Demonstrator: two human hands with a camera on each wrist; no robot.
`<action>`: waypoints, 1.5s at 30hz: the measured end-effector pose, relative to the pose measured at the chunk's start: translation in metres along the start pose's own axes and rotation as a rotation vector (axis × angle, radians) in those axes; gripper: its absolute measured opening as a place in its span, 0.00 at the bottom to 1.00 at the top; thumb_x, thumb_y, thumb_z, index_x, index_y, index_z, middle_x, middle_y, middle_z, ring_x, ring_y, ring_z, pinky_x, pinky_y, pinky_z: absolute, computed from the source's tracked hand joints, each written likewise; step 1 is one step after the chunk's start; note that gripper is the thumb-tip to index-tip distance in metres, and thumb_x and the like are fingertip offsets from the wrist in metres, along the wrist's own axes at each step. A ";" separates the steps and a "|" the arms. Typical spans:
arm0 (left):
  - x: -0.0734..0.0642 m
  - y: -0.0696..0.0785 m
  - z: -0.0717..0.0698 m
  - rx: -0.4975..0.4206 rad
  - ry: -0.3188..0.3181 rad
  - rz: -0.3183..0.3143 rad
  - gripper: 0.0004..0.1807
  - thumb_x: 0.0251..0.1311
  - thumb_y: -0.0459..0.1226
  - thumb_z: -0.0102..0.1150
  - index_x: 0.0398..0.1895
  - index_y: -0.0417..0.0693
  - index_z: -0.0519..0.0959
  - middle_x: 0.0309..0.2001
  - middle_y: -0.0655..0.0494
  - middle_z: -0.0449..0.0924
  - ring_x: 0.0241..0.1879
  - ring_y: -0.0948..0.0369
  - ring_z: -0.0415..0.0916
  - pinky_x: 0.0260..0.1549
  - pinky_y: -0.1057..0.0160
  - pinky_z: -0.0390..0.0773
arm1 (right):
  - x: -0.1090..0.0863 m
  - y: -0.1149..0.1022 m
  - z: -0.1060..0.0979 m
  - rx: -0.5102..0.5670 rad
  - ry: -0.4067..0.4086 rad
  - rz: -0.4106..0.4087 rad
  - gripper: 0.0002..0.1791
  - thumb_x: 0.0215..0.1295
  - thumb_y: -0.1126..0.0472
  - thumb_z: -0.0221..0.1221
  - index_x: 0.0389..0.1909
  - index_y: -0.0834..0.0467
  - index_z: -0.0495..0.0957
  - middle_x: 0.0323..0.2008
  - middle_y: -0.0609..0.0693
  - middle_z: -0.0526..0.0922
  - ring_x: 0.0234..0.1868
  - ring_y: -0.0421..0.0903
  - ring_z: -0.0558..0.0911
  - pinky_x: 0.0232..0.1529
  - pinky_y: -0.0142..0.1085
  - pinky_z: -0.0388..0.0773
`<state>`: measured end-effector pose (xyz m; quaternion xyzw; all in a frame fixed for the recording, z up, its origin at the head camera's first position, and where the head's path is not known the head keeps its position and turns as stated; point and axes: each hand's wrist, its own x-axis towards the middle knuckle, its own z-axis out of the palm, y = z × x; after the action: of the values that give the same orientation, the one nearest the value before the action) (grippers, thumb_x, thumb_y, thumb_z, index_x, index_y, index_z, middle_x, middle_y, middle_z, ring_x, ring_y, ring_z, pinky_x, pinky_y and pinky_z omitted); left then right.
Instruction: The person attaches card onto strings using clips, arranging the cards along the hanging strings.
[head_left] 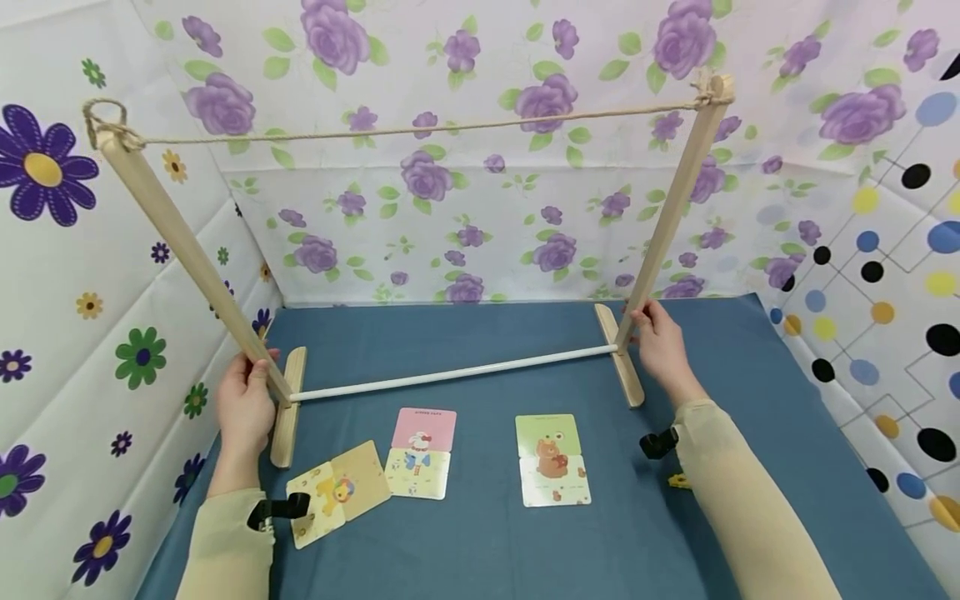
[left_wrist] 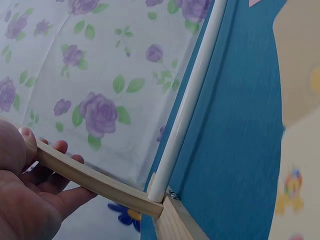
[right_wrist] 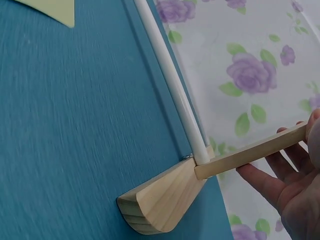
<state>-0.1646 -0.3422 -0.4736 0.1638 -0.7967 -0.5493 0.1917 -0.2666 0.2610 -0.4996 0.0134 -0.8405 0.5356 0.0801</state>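
Observation:
A wooden frame stands across the table, with a left post, a right post and a white rod joining them low down. Twine runs between the post tops. My left hand grips the left post just above its wooden foot; in the left wrist view its thumb and fingers lie on both sides of the post. Low on the right post, my right hand grips the wood near the right foot. The right wrist view shows fingers behind and under that post.
On the blue tablecloth lie three cards: a yellow lion card, a pink and yellow card and a green bear card. A small yellow object sits beside the right forearm. Patterned cloth walls enclose the table.

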 end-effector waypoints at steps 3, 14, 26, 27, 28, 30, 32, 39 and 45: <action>0.002 0.002 0.006 -0.009 -0.032 0.018 0.25 0.88 0.43 0.36 0.81 0.49 0.67 0.73 0.42 0.73 0.76 0.45 0.66 0.73 0.40 0.66 | -0.001 0.004 -0.006 -0.013 0.016 -0.003 0.27 0.88 0.48 0.43 0.72 0.63 0.70 0.67 0.66 0.75 0.70 0.66 0.75 0.60 0.62 0.80; 0.013 0.012 0.034 -0.022 -0.096 0.080 0.24 0.88 0.39 0.38 0.80 0.44 0.67 0.72 0.41 0.75 0.75 0.44 0.67 0.72 0.39 0.67 | -0.006 0.013 -0.034 -0.058 0.059 -0.012 0.29 0.89 0.47 0.41 0.73 0.66 0.68 0.66 0.68 0.75 0.70 0.68 0.74 0.59 0.62 0.79; 0.024 0.021 0.064 -0.048 -0.148 0.092 0.25 0.88 0.41 0.41 0.79 0.41 0.67 0.71 0.39 0.74 0.75 0.44 0.67 0.73 0.39 0.65 | -0.006 0.022 -0.055 -0.085 0.114 0.011 0.30 0.89 0.48 0.39 0.76 0.66 0.66 0.68 0.68 0.74 0.70 0.69 0.74 0.60 0.62 0.79; 0.025 0.021 0.066 -0.051 -0.153 0.096 0.25 0.88 0.40 0.41 0.79 0.41 0.67 0.71 0.39 0.74 0.75 0.44 0.67 0.73 0.39 0.66 | -0.006 0.023 -0.057 -0.087 0.119 0.015 0.31 0.89 0.47 0.39 0.75 0.66 0.66 0.67 0.68 0.74 0.70 0.69 0.74 0.60 0.61 0.79; 0.026 0.021 0.068 -0.055 -0.157 0.098 0.25 0.88 0.40 0.41 0.79 0.40 0.66 0.71 0.38 0.74 0.75 0.44 0.67 0.73 0.39 0.66 | -0.006 0.023 -0.058 -0.087 0.121 0.017 0.31 0.89 0.47 0.39 0.75 0.67 0.66 0.67 0.68 0.74 0.70 0.69 0.74 0.60 0.61 0.79; 0.027 0.022 0.072 -0.059 -0.161 0.101 0.25 0.88 0.40 0.41 0.79 0.40 0.66 0.71 0.37 0.74 0.74 0.44 0.67 0.72 0.39 0.66 | -0.007 0.025 -0.061 -0.089 0.124 0.020 0.31 0.89 0.47 0.39 0.74 0.67 0.67 0.67 0.68 0.74 0.70 0.68 0.74 0.60 0.60 0.79; 0.028 0.023 0.075 -0.066 -0.161 0.099 0.24 0.87 0.39 0.41 0.79 0.40 0.67 0.70 0.37 0.75 0.74 0.44 0.68 0.72 0.40 0.67 | -0.008 0.026 -0.063 -0.092 0.123 0.025 0.31 0.89 0.47 0.38 0.75 0.67 0.66 0.67 0.68 0.74 0.70 0.68 0.74 0.60 0.60 0.79; 0.031 0.023 0.085 -0.055 -0.179 0.095 0.23 0.88 0.40 0.41 0.78 0.42 0.68 0.70 0.39 0.74 0.74 0.44 0.67 0.72 0.40 0.67 | -0.012 0.030 -0.070 -0.096 0.133 0.044 0.32 0.89 0.46 0.37 0.78 0.65 0.64 0.70 0.67 0.73 0.71 0.68 0.73 0.61 0.61 0.78; 0.031 0.021 0.086 -0.040 -0.182 0.087 0.22 0.88 0.40 0.40 0.77 0.43 0.69 0.67 0.39 0.76 0.73 0.43 0.68 0.70 0.37 0.68 | -0.012 0.034 -0.070 -0.102 0.137 0.047 0.31 0.90 0.47 0.37 0.77 0.64 0.65 0.70 0.67 0.74 0.71 0.69 0.73 0.61 0.60 0.79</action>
<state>-0.2346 -0.2796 -0.4777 0.0746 -0.8060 -0.5689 0.1454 -0.2502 0.3385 -0.5031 -0.0472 -0.8592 0.4937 0.1256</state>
